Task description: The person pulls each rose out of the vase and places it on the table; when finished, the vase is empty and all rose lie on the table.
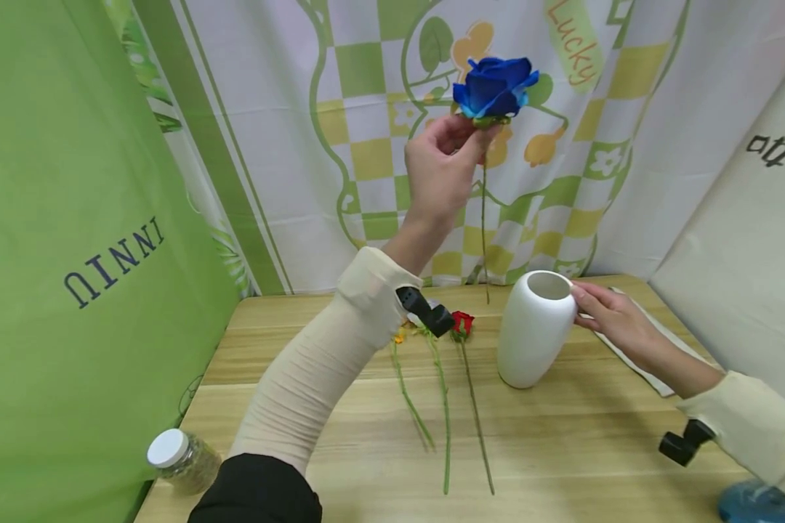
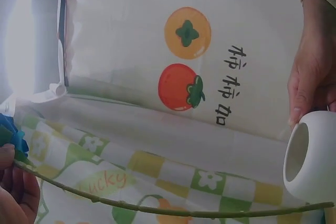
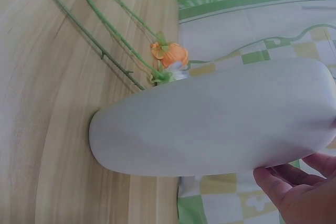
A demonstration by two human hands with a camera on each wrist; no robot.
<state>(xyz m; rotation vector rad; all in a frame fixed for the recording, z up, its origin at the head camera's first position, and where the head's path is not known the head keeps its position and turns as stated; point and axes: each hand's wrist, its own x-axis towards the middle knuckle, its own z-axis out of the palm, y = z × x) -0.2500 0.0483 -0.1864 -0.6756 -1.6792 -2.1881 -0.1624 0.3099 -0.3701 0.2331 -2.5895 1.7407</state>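
High above the table, my left hand point(image 1: 441, 163) pinches a blue rose point(image 1: 495, 87) just below its bloom. Its long stem point(image 2: 131, 206) hangs down, the lower end a little left of the vase in the head view. A white vase point(image 1: 535, 330) stands upright on the table, its round mouth facing up. My right hand point(image 1: 618, 327) holds the vase near the rim on its right side, thumb and fingers against the wall. Left of the vase lie a red rose point(image 1: 461, 325), a white flower point(image 3: 176, 71) and an orange flower point(image 3: 170, 54), stems toward the front.
A jar with a white lid point(image 1: 168, 448) is at the table's front left. Behind the right hand lies a flat white cloth point(image 1: 654, 385). Part of a blue object point(image 1: 755, 503) shows at the bottom right. Printed curtains point(image 1: 288, 145) enclose the table point(image 1: 366, 450).
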